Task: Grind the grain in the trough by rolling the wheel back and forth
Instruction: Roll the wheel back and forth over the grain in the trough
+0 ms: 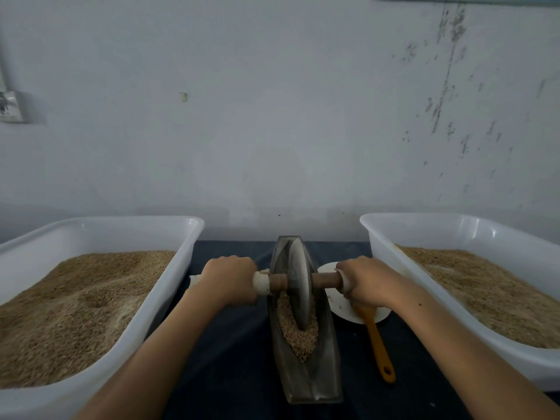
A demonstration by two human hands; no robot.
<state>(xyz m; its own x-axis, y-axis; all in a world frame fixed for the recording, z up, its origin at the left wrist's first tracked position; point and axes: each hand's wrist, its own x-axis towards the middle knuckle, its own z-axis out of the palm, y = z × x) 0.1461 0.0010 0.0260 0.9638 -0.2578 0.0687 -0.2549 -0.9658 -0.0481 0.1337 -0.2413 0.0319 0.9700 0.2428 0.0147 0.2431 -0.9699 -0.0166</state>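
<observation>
Left hand (228, 278) and right hand (365, 281) wrapped tight on axle (328, 280), one each side for level pressure; wheel (300, 291) mid-trough (325, 371), seated in grain (298, 334), counter centre.

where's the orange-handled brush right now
In the head view, the orange-handled brush lies right of the trough, its head on the white plate under the right hand, handle pointing toward the person.

No text, label, brand or number can be read anywhere.
</observation>
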